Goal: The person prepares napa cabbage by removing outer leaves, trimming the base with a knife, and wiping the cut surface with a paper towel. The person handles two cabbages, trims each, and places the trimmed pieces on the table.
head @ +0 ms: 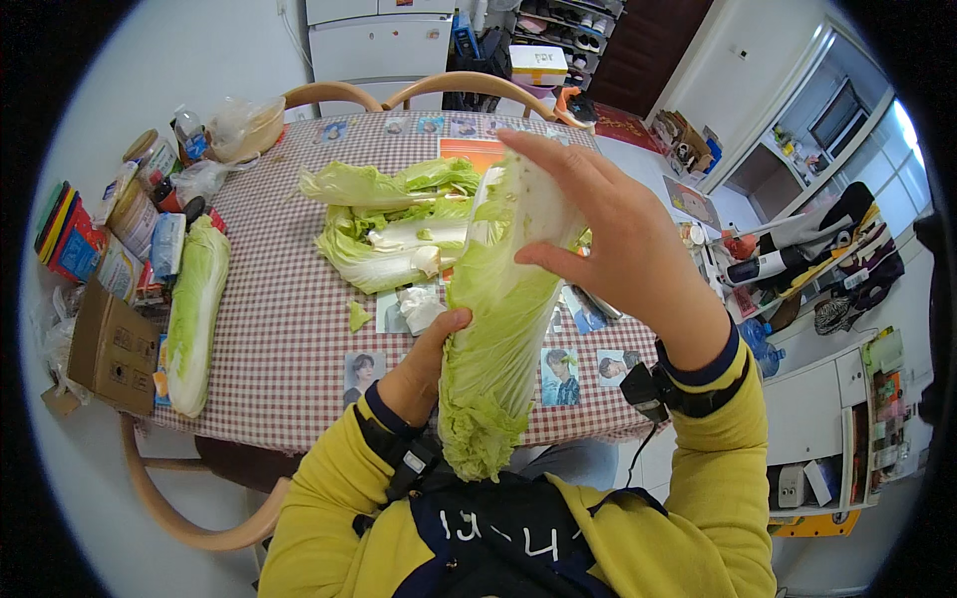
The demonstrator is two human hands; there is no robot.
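A napa cabbage (497,314) is tilted up in front of my chest, leafy tips towards me and white base at the far end. My left hand (426,362) grips its left side, the thumb on the leaves and the fingers hidden behind. My right hand (609,217) is spread around the white base, thumb and fingers wide apart; whether it grips the base is unclear. Behind the cabbage, a pile of loose cabbage leaves (396,232) lies on the checkered tablecloth (277,299). Another whole napa cabbage (198,314) lies at the left table edge.
A cardboard box (112,347), lidded jars (134,217), a plastic bottle (191,133) and a bag-covered basket (247,127) crowd the left side. Crumpled white tissue (421,308), a leaf scrap (359,316) and photo cards (561,377) lie nearby. Wooden chairs (463,81) surround the table.
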